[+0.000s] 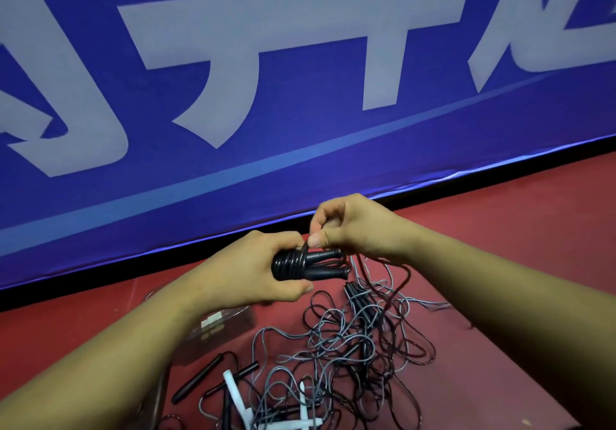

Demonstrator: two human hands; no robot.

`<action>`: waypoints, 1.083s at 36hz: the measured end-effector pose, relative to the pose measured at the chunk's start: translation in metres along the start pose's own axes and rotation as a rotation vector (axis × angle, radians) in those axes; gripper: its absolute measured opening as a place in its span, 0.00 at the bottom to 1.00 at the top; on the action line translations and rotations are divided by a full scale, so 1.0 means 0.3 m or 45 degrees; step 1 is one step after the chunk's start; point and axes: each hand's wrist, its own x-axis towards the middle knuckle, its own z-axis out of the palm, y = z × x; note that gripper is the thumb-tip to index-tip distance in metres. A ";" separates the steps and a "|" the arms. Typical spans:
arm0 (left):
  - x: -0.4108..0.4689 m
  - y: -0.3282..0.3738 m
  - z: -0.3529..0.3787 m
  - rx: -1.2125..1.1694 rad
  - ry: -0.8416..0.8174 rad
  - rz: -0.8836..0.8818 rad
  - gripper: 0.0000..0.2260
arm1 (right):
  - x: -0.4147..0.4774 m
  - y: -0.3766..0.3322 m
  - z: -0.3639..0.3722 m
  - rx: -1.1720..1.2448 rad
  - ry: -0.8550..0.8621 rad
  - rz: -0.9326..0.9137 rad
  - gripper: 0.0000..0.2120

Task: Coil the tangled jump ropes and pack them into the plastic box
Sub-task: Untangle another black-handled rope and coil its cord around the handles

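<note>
Black plastic jump-rope handles (328,254), paired, black cord (289,263) wound tight round them: gripped in left hand (253,263), fingers curled over coil. Right hand (353,226) just above-right of coil, thumb and fingers pinching loose cord end. Below hands, on red floor (516,246): tangle of grey and black ropes (350,346). Clear plastic box (230,321) partly hidden under left forearm.

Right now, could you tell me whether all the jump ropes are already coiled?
No, a tangled pile of ropes lies loose on the red floor.
</note>
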 end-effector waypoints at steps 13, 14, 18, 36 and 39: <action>0.001 -0.002 -0.045 -0.342 0.432 -0.115 0.18 | -0.013 0.070 0.015 0.237 -0.166 0.230 0.12; 0.004 -0.017 -0.052 -0.312 0.449 -0.151 0.17 | -0.013 0.069 0.022 0.196 -0.175 0.238 0.13; 0.005 -0.081 -0.061 -0.060 0.433 -0.251 0.17 | -0.010 0.021 0.054 -0.055 -0.117 0.227 0.16; 0.020 0.000 0.009 0.465 -0.060 -0.177 0.23 | -0.018 -0.132 0.064 -1.041 -0.042 -0.249 0.10; 0.020 0.003 0.010 0.368 0.008 -0.131 0.19 | -0.019 -0.129 0.030 -0.854 -0.035 -0.201 0.15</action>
